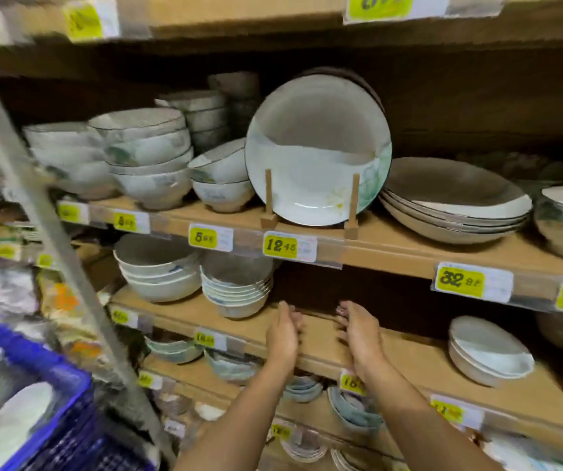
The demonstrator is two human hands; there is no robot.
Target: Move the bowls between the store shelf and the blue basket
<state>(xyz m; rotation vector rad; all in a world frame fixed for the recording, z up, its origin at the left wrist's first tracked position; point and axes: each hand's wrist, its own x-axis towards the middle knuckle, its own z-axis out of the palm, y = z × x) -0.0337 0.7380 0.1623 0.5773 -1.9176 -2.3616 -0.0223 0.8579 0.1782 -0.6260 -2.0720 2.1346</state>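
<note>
At lower centre, the left hand (283,331) and right hand (358,336) reach side by side over a bare stretch of the shelf (310,338). Their palms face each other with a gap between, and the fingers are loosely bent and hold nothing. Whether the fingertips touch the board I cannot tell.

Just left of the left hand stands a bowl stack (237,288), with a second stack (159,271) beside it. Right of the hands on the same board lie nested white bowls (487,351).

The basket (45,365), blue, sits at the lower left of the frame with blurred white dishes (18,413) in it.

On the board above, a plate (317,147) stands upright in a wooden stand (268,212), with piled bowls (147,158) to its left and shallow bowls (453,205) to its right.

Yellow price labels line the shelf edges: a 5 tag (205,237), a 12 tag (280,246) and a 32 tag (460,280). Their small digits and the other labels are too blurred to read.
</note>
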